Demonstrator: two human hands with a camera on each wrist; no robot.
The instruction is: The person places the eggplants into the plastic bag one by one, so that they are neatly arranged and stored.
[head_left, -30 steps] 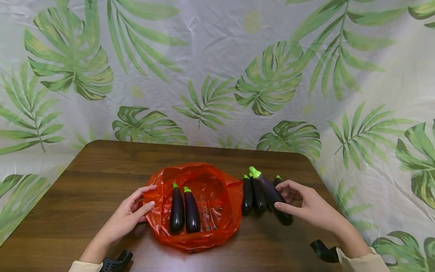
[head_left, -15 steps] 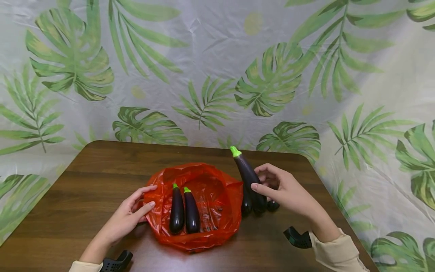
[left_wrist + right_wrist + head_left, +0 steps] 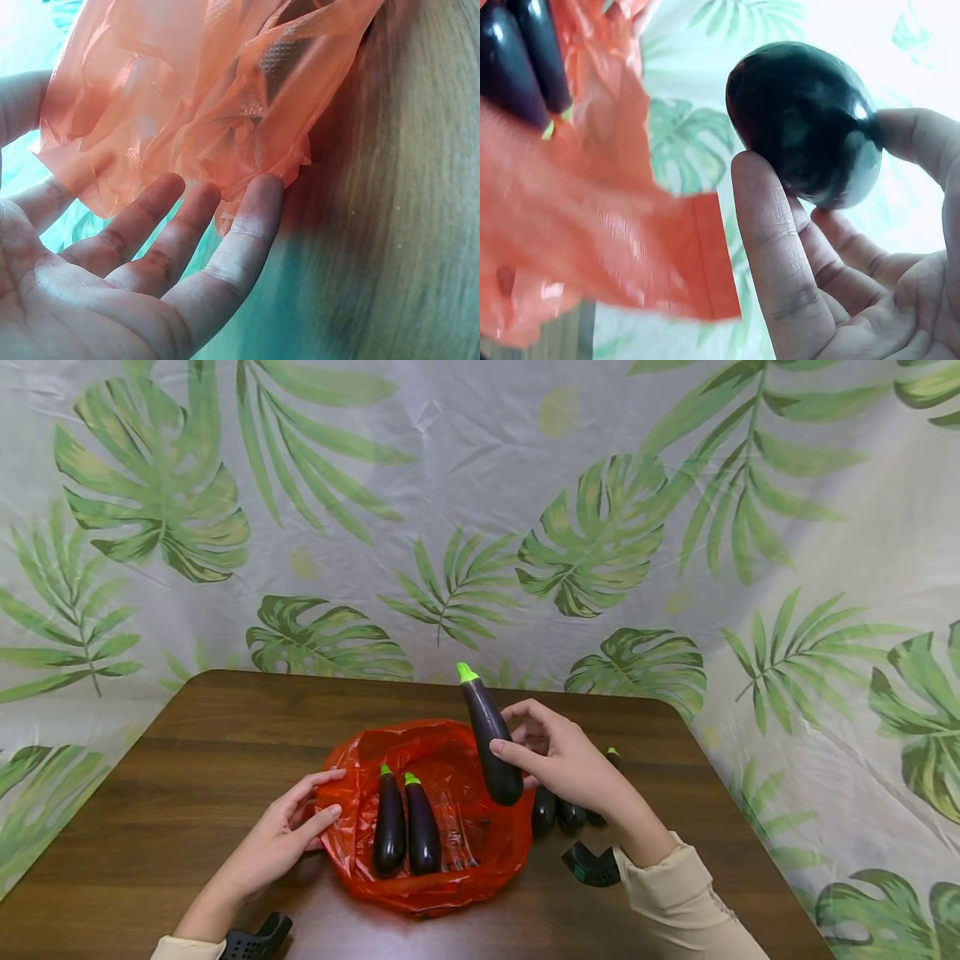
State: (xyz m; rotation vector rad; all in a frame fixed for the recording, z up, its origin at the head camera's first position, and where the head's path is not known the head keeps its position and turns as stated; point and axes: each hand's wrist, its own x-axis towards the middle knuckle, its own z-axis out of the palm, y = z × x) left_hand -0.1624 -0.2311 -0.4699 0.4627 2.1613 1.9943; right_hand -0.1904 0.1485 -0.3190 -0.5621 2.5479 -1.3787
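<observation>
My right hand [image 3: 551,752] holds a dark purple eggplant [image 3: 489,739] between thumb and fingers, above the right side of an open red plastic bag [image 3: 480,877]. Its bright green stem end points up and away; in the right wrist view the rounded bottom of the eggplant [image 3: 802,124] faces the camera. Two more eggplants, a left one [image 3: 389,827] and a right one [image 3: 423,831], lie side by side in the bag. At the bag's left side my left hand [image 3: 277,835] grips the plastic, fingertips against the crumpled bag [image 3: 225,142] in the left wrist view.
Several eggplants [image 3: 572,816] lie on the wooden table [image 3: 187,810] right of the bag, partly hidden by my right hand and forearm. A leaf-patterned cloth [image 3: 480,510] hangs behind the table's far edge.
My right hand has lifted the eggplant from beside the others and carried it left, over the bag's right edge. My left hand and the bag stay in place.
</observation>
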